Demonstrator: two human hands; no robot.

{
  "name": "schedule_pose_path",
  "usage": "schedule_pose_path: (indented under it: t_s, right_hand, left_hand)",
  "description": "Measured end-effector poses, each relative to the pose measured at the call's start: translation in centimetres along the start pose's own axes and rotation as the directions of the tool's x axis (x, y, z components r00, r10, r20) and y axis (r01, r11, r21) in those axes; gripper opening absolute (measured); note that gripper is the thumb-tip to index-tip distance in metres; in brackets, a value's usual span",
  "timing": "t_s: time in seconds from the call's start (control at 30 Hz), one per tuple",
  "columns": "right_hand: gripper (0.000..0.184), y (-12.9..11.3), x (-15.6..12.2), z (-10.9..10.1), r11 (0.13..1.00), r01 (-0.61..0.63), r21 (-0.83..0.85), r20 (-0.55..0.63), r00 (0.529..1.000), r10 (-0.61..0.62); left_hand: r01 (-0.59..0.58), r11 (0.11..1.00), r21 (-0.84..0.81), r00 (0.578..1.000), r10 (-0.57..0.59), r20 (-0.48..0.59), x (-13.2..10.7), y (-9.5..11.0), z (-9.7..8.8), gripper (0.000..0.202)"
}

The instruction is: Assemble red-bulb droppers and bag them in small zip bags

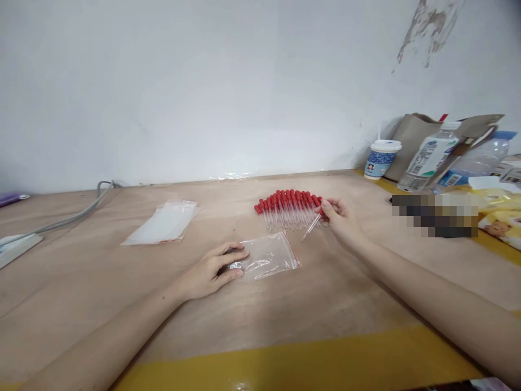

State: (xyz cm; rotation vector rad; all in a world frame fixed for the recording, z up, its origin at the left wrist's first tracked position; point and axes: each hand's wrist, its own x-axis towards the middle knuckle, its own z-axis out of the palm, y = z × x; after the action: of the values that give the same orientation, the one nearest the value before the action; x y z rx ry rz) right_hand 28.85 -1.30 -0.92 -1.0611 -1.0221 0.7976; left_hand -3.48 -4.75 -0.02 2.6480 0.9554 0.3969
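Observation:
A clear plastic zip bag [268, 258] lies flat on the table, its red-lined mouth to the right. My left hand [215, 271] rests at its left end, fingers and thumb spread apart and touching the plastic. Between the thumb and fingers of my right hand [340, 217] is a glass dropper [311, 225], pinched by its red rubber bulb. Its clear tube slants down to the left, the tip above the table and just right of the bag's mouth. Behind the bag, several more droppers [285, 203] lie side by side in a fan, red bulbs toward the wall.
A stack of zip bags [163, 222] lies on the left. Grey cables [81, 216] run along the far left. At the right stand a paper cup [381, 159], a plastic bottle [431, 155] and a grey bag [411, 138], with yellow packets [500, 217] nearer. A white wall [203, 98] closes off the back.

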Motion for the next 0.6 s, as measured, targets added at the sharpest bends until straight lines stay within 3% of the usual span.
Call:
schedule_pose_path:
  t_s: [0.17,0.4,0.5,0.6]
  right_hand:
    - [0.044,1.5,-1.8,0.4,0.996,-0.066,0.064,-0.004,0.998,0.066]
    - [0.041,1.5,-3.6,1.5,0.961,-0.249,0.119,0.154,0.961,0.23]
    - [0.038,0.9,-4.1,0.7,0.95,-0.313,-0.012,0.291,0.908,0.302]
    - [0.034,0.1,-4.0,-0.4,0.948,-0.191,-0.253,0.444,0.848,0.289]
  left_hand:
    - [-0.004,1.0,0.014,1.0,0.004,-0.009,0.0,-0.1,0.1,0.04]
    - [0.0,0.998,0.055,0.999,0.003,-0.047,-0.1,0.1,0.0,0.049]
    - [0.036,0.998,0.055,0.999,-0.034,-0.024,-0.3,0.1,-0.1,0.06]
    - [0.014,0.998,0.053,1.0,-0.014,-0.006,-0.3,0.1,-0.1,0.059]
